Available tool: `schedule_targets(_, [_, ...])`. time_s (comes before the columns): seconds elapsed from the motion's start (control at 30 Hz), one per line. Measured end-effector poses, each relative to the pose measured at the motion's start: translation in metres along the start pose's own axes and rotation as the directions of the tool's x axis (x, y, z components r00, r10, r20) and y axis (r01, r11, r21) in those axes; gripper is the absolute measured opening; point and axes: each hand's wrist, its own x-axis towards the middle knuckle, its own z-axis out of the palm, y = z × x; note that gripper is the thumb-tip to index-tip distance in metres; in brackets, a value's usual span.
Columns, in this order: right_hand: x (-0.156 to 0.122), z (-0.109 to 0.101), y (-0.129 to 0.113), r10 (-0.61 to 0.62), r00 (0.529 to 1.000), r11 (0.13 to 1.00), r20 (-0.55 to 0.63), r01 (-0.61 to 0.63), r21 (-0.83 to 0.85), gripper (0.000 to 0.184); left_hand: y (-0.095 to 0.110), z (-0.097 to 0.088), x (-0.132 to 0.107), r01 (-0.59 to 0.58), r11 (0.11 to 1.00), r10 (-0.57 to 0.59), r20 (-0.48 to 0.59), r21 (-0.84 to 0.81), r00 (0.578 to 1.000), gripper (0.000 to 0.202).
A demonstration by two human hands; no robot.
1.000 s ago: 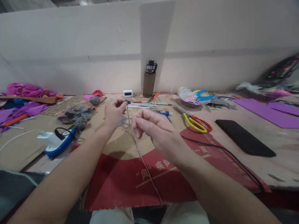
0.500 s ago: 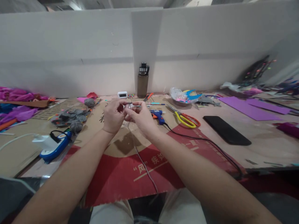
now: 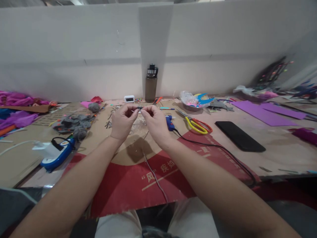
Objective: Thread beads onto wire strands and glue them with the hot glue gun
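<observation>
Left hand, right hand: together, both pinching dark bit | dark bit: between them, above cardboard | bowl: clear plastic, pink bits | bottle: lid on, contents unclear

Glue gun near right fingers, free gap between scissors and phone
</observation>
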Motion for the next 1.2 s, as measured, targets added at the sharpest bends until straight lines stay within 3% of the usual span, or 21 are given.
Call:
schedule_targets(0.4, [-0.002,0.0,0.002,-0.051,0.999,0.983,0.018,0.054,-0.173,0.025,0.011,0.0,0.0,0.06,0.998,-0.059,-0.027,0.018,0.998,0.003])
schedule_targets(0.53, [-0.002,-0.001,0.001,-0.053,0.998,0.98,0.024,0.056,-0.193,0.026,0.009,0.002,0.0,0.166,0.974,-0.165,0.02,-0.153,0.986,0.005])
schedule_targets(0.73, [-0.003,-0.002,0.0,-0.112,0.993,0.962,0.032,0.117,-0.248,0.024,0.005,0.006,0.001,0.336,0.839,-0.314,0.122,-0.428,0.941,0.008])
schedule_targets(1.2, [0.0,-0.008,0.001,-0.148,0.989,0.941,0.002,0.142,-0.308,0.019,0.012,0.007,-0.001,0.44,0.745,-0.352,0.265,-0.502,0.898,0.012])
